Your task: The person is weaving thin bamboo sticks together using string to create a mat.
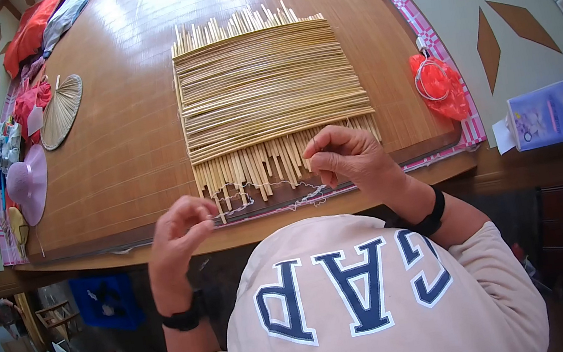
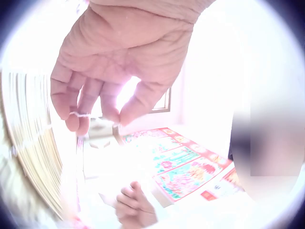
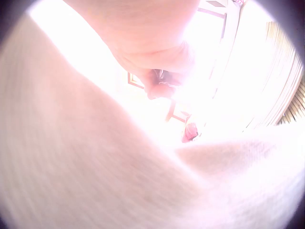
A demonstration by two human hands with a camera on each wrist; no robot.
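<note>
A mat of thin wooden sticks lies on the table, one layer of sticks running crosswise over another whose ends stick out front and back. A loose white string trails in curls at its near edge. My left hand is at the front left corner, pinching the string between thumb and forefinger; in the left wrist view a strand also crosses the other fingers. My right hand, over the near right stick ends, has its fingers curled and thumb against the fingertips, pinching the string.
The brown table curves in front of the body. At left lie a woven fan, a pink hat and red cloth. A red plastic bag with a white cable sits at right, near a purple package.
</note>
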